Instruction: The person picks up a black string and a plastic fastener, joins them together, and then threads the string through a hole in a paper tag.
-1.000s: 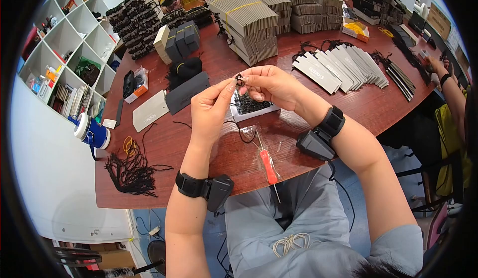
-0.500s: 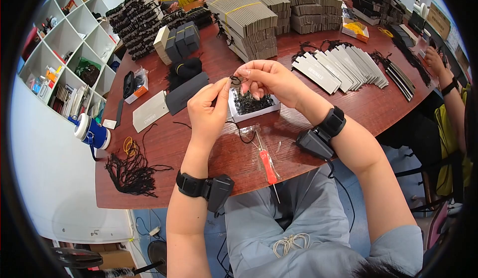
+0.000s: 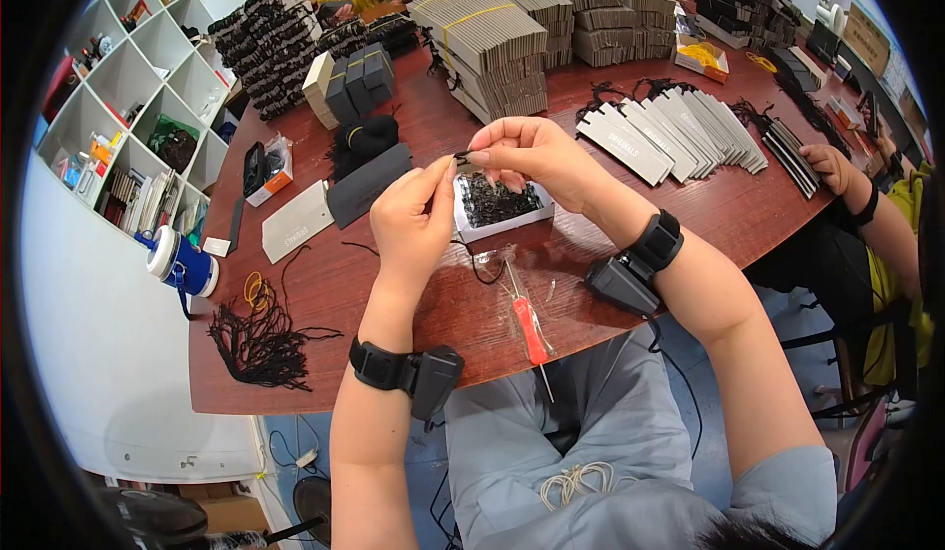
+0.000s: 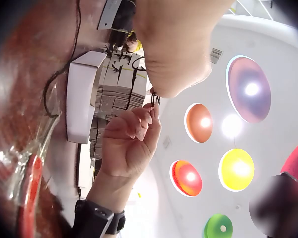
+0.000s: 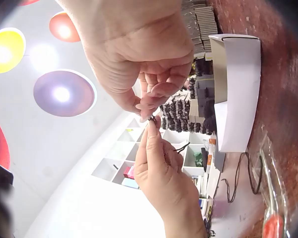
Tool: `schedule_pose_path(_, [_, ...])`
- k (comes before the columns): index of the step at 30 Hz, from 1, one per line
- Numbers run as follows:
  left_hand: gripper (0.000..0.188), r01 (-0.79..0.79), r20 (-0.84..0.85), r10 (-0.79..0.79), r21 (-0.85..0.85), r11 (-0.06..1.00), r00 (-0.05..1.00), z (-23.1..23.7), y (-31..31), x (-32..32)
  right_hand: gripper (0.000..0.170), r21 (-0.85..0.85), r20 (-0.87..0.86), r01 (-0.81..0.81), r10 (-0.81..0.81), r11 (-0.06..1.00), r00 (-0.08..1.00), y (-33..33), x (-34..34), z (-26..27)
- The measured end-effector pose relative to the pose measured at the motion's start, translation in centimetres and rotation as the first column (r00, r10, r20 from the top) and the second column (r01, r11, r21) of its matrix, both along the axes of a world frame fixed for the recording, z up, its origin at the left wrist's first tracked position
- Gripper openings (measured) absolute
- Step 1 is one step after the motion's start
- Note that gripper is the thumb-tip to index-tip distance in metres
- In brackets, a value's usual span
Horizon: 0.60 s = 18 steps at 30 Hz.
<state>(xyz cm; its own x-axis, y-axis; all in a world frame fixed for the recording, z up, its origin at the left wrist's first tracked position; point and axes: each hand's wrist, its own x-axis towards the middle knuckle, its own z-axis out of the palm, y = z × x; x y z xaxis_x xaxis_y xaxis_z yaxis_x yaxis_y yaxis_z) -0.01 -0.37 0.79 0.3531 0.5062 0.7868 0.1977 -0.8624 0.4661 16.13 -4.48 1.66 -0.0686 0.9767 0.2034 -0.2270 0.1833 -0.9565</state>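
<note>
The black cord (image 3: 461, 157) is held up between two pinches, its visible span running roughly crosswise; which end leads cannot be told. The left hand (image 3: 411, 210)'s grip is narrow, pinching it; the right hand (image 3: 532, 153) pinches it opposite. The step seems to be fingertip work on the cord; the next move likely calls for steady pinches. The white box (image 3: 512, 225) sits nearby on the bench (image 3: 591, 237).

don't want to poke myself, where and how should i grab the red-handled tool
Probably best by the middle of the red handle, coming from above and closing across its width: it lies on the table, long and thicker than the thin rod. Keep off that rod, which juts past the near table edge.
</note>
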Motion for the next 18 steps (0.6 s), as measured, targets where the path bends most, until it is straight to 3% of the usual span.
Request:
schedule_pose_path(1, [0.011,-0.048,-0.048,0.053,0.092,0.995,0.997,-0.06,0.09,-0.04,0.016,-0.001,-0.001,-0.009,0.009,1.000,1.000,0.01,-0.02,-0.02])
schedule_pose_path(4, [0.011,-0.090,-0.076,0.102,0.148,0.985,0.992,0.03,-0.06,-0.07,0.015,-0.022,0.004,-0.017,0.018,1.000,1.000,-0.10,-0.22,0.05])
schedule_pose_path(10, [0.013,-0.106,-0.039,0.112,0.139,0.985,0.993,0.17,-0.12,-0.09,0.014,-0.076,-0.067,-0.016,0.011,0.997,0.998,-0.07,-0.22,0.11])
schedule_pose_path(14, [0.013,-0.080,-0.018,0.083,0.125,0.989,0.996,-0.02,-0.05,-0.01,0.014,-0.075,-0.019,-0.039,0.038,0.996,0.999,-0.01,-0.41,-0.16])
schedule_pose_path(18, [0.012,-0.066,-0.021,0.069,0.098,0.993,0.997,0.03,-0.07,0.06,0.017,0.016,-0.010,0.024,-0.023,1.000,1.000,0.25,-0.57,-0.59])
